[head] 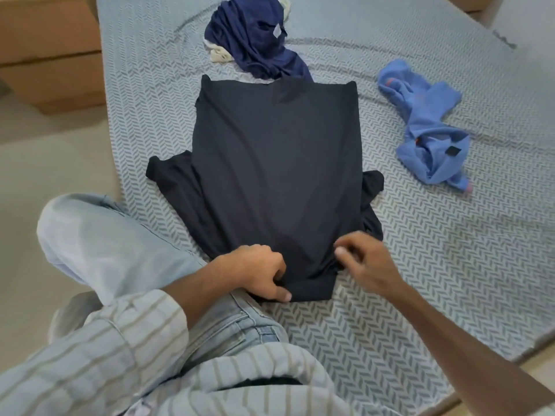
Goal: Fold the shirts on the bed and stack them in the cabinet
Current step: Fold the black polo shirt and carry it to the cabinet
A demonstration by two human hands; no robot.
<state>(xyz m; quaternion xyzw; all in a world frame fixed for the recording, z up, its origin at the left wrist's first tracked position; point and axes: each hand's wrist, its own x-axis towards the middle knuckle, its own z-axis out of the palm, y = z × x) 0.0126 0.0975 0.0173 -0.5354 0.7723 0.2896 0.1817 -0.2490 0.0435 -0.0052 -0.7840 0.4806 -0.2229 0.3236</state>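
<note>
On the bed [390, 295]: black shirt [276, 163] lies spread flat, long axis running straight away from the person, near end at the hands.
Left hand [261, 271]: fingers curled, pinching the near left corner.
Right hand [365, 259]: at the near right corner, fingers loosely bent; whether they grip cloth, I cannot tell.
Nearer hand: both about equal, one per corner.
Likely move: carry the near end away, along that axis.
Still unfolded: navy shirt [255, 37], blue shirt [429, 127], beyond.
</note>
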